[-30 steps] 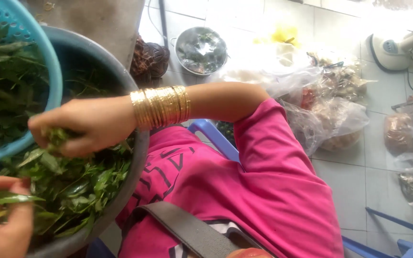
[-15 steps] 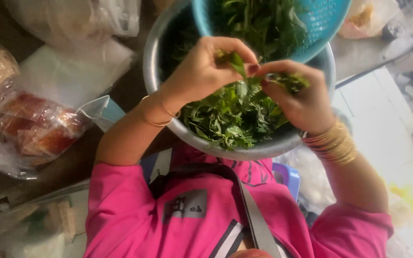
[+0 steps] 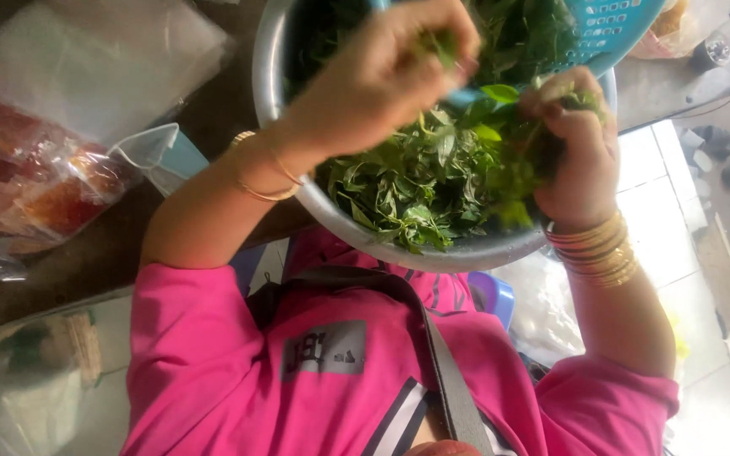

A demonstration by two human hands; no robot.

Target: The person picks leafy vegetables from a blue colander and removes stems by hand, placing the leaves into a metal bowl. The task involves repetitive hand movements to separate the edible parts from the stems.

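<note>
Two hands, one bowl, one colander, one heap of greens

Counted: two hands, the left hand (image 3: 382,72) and the right hand (image 3: 580,152), both in the leaves; one metal bowl (image 3: 297,190); one blue plastic colander (image 3: 614,29) resting in it; one heap of green leaves (image 3: 420,181), too many to count singly. Two thin bangles (image 3: 259,173) ring the left wrist; a stack of gold bangles (image 3: 593,253) rings the right, its number unclear. One clear bag of red food (image 3: 35,181) lies beside the bowl.

We note a dark worktop (image 3: 86,253) carrying a metal bowl (image 3: 274,76) of greens and clear plastic bags (image 3: 35,181) with reddish contents. A pale tiled floor (image 3: 661,194) shows beside it.
</note>
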